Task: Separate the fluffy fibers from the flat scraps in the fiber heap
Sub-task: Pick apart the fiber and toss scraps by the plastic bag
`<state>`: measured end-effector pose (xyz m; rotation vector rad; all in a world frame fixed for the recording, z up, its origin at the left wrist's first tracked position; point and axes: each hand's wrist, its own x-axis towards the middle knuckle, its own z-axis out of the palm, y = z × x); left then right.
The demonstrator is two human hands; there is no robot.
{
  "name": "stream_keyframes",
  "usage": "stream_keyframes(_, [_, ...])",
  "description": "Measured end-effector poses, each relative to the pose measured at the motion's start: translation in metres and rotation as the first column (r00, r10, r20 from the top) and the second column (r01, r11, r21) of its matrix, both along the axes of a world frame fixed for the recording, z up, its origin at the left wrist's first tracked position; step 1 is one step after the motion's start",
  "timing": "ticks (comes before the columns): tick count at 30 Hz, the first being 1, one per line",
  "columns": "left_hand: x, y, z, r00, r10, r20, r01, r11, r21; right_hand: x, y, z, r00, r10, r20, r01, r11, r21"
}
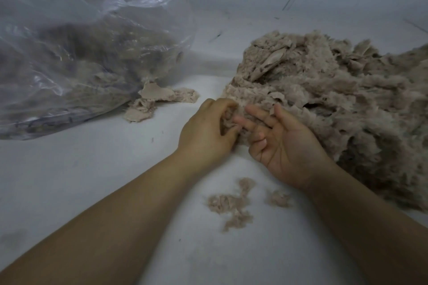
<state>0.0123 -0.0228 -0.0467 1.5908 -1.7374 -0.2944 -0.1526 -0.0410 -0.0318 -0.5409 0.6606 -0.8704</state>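
Note:
A big beige fiber heap (324,97) lies at the right on a white surface, fluffy tufts mixed with flat scraps. My left hand (206,129) sits at the heap's near left edge with its fingers curled round a tuft of fluffy fiber (228,118). My right hand (284,143) rests palm up against the heap beside it, fingers mostly straight and touching the fibers. A small pile of flat scraps (152,99) lies left of the heap. Loose fluffy tufts (231,203) lie on the surface between my forearms.
A large clear plastic bag (76,60) holding more beige fiber fills the left side, its mouth next to the flat scraps. A pale wall rises behind. The white work surface (92,180) extends toward me.

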Motion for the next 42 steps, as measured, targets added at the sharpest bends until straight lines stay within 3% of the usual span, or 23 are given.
stream_keyframes(4, [0.005,-0.001,0.005,0.963,-0.121,-0.242,0.136,0.989,0.049,0.0,0.002,0.002,1.0,0.004,0.006,-0.004,1.0,-0.029])
stream_keyframes(8, [0.006,-0.005,0.007,0.965,-0.254,-0.072,0.262,0.952,0.159,0.001,0.005,0.003,1.0,-0.002,0.02,0.003,0.998,-0.062])
stream_keyframes(10, [0.007,-0.009,0.003,0.97,-0.232,-0.07,0.24,0.959,0.148,0.0,0.006,0.004,0.999,-0.005,0.038,0.007,0.998,-0.068])
stream_keyframes(14, [0.004,-0.007,0.0,0.961,-0.151,-0.232,0.176,0.98,0.091,0.001,0.007,0.004,1.0,-0.008,0.03,0.01,0.997,-0.079])
stream_keyframes(23, [0.001,-0.004,0.001,0.955,-0.108,-0.276,0.104,0.994,-0.029,0.004,0.004,0.002,0.998,-0.052,-0.022,0.052,0.999,-0.008])
stream_keyframes(30, [0.002,0.001,0.008,0.914,-0.129,-0.385,0.158,0.987,0.043,0.004,0.007,0.001,0.996,-0.022,-0.084,0.012,0.993,-0.116])
stream_keyframes(32, [0.0,0.005,0.012,0.861,-0.186,-0.473,0.219,0.976,0.015,0.004,0.008,0.002,0.995,-0.013,-0.099,-0.005,0.985,-0.171])
stream_keyframes(36, [-0.008,0.014,0.014,0.82,-0.301,-0.487,0.291,0.952,-0.097,0.004,0.009,0.003,0.995,0.022,-0.099,-0.037,0.987,-0.158])
stream_keyframes(42, [-0.007,0.015,0.018,0.718,-0.324,-0.616,0.193,0.943,-0.272,0.006,0.006,0.001,0.996,-0.018,-0.084,0.009,0.995,-0.097])
